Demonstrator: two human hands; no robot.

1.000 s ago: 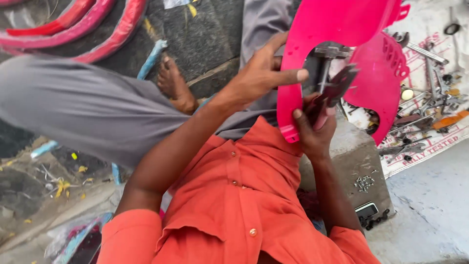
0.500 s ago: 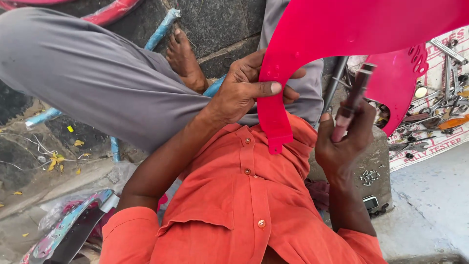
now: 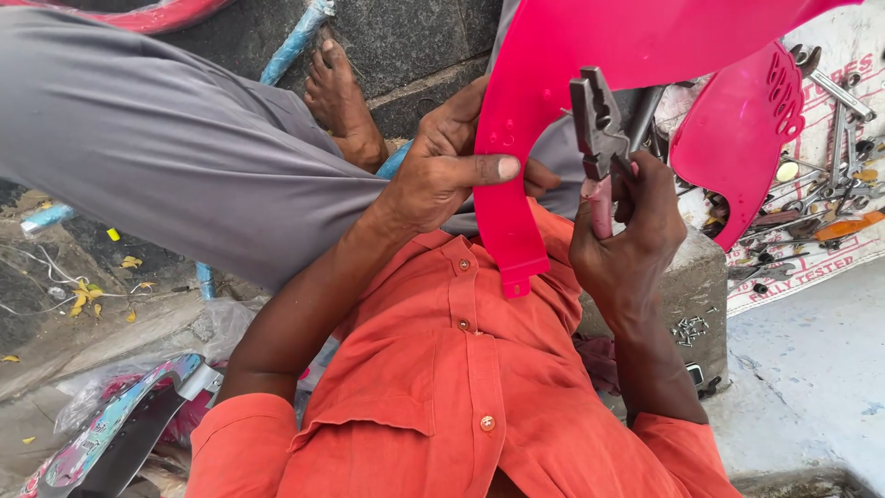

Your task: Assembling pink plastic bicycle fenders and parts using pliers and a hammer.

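Stone ground (image 3: pixel 415 41), scattered tools (image 3: pixel 811 221); left hand (image 3: pixel 442 171) gripping pink guard (image 3: pixel 590 55), right hand (image 3: pixel 636 235) clutching pliers (image 3: pixel 597 138).

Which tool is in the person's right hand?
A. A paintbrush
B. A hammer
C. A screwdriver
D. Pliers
D. The right hand grips pliers by the handles, metal jaws pointing up beside the pink guard, which the left hand steadies.
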